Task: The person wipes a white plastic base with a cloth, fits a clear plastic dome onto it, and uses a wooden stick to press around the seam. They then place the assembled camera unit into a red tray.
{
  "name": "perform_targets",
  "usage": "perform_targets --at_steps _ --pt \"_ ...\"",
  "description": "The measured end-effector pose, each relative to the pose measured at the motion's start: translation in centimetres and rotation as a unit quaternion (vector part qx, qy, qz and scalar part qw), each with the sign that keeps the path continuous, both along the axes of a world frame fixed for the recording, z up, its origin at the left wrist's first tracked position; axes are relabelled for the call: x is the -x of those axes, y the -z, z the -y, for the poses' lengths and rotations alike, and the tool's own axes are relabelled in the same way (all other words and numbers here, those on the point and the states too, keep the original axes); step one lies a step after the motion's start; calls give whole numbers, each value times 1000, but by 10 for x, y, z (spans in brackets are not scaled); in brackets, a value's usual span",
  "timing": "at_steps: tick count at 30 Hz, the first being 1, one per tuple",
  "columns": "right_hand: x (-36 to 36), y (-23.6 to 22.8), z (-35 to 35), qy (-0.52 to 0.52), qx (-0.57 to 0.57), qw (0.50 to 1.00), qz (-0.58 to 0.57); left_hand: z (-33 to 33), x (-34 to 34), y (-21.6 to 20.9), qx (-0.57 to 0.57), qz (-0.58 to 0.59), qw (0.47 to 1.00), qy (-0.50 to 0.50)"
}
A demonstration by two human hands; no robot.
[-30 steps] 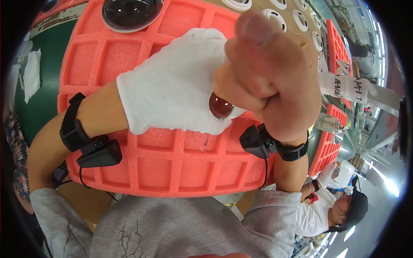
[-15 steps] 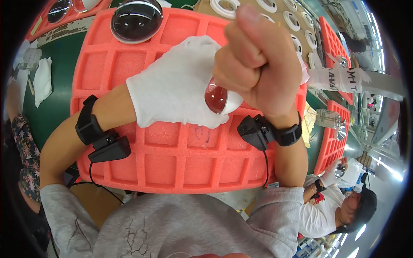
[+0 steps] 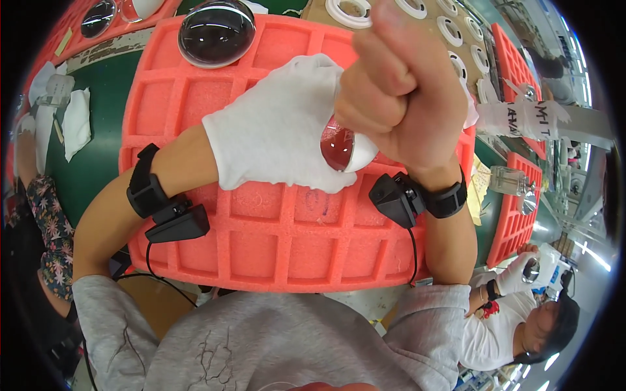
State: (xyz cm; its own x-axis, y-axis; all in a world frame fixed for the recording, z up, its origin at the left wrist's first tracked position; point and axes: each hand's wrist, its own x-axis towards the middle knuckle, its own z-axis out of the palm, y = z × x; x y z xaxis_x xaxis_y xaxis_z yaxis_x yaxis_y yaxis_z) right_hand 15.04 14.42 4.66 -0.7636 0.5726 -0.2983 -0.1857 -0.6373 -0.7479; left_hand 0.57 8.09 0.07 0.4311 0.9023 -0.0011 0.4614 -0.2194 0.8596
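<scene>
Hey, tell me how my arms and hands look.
Your left grip wears a white cloth glove; your right grip is bare. Each wrist has a black strap with a boxy black device and thin black cable. Your short sleeves are grey, with dark branching lines on the left one.

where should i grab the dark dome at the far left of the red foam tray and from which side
Probably by the pale rim of the dark dome, coming from the near side and held at opposite edges. It sits curved side up on the red foam tray, rim showing along its near edge; the glossy curve may be slick.
</scene>
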Motion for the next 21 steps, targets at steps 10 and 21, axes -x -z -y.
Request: perform_targets --at_steps 10,21 --pt "-7 21 -6 -153 -300 939 -69 4 -1 -11 132 98 986 -31" --pt "-12 4 -8 -223 -293 929 -44 2 -3 4 11 144 990 -5"
